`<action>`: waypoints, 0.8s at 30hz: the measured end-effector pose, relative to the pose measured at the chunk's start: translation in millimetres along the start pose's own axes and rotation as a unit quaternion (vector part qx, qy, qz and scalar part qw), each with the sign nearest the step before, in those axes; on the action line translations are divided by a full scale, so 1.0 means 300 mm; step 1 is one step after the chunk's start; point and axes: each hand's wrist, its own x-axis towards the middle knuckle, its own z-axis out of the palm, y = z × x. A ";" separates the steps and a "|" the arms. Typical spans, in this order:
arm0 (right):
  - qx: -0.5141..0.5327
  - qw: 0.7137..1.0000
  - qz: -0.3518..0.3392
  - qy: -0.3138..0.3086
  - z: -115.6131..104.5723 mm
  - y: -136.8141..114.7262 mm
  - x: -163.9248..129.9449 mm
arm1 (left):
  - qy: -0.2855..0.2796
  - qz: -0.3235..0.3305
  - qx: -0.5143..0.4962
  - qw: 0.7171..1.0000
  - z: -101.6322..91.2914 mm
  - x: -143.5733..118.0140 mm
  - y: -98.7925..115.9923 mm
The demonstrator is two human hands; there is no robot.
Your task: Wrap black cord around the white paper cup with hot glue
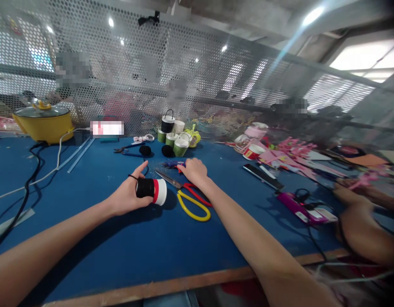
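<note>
Two hands mid-table: left hand [128, 197] grips cup [151, 189]; scissors [187, 197] adjacent.

A blue-topped workbench [126, 247] with a bare wooden front edge carries a yellow electric pot with a glass lid [43, 121] at 10 o'clock, a cluster of small green and white paper cups [176, 138] at 12, yellow-handled scissors [187, 198] near centre, and pink paper cut-outs [291, 155] at 2.
</note>
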 end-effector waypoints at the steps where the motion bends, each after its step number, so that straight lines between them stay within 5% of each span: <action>1: -0.002 1.000 -0.027 0.006 -0.011 -0.032 -0.021 | -0.002 0.001 -0.001 1.000 0.001 0.001 -0.003; 3: 0.014 0.995 -0.101 -0.016 -0.031 -0.110 -0.075 | -0.005 0.002 -0.006 1.000 0.003 0.001 -0.008; 6: 0.084 0.944 -0.302 -0.099 -0.037 -0.228 -0.161 | -0.008 0.030 -0.016 0.999 0.007 0.001 -0.008; 9: 0.065 0.919 -0.362 -0.142 -0.019 -0.303 -0.213 | -0.016 0.068 -0.011 0.997 0.010 -0.001 0.002; 12: 0.101 0.921 -0.343 -0.156 -0.017 -0.321 -0.226 | -0.021 0.078 0.023 0.996 0.009 -0.004 0.012; 19: 0.270 0.935 -0.173 -0.150 -0.090 -0.247 -0.229 | -0.030 0.044 -0.006 0.999 0.004 -0.011 -0.002; 24: 0.289 0.937 -0.142 -0.135 -0.073 -0.195 -0.227 | -0.070 0.035 -0.020 0.997 0.006 -0.022 0.008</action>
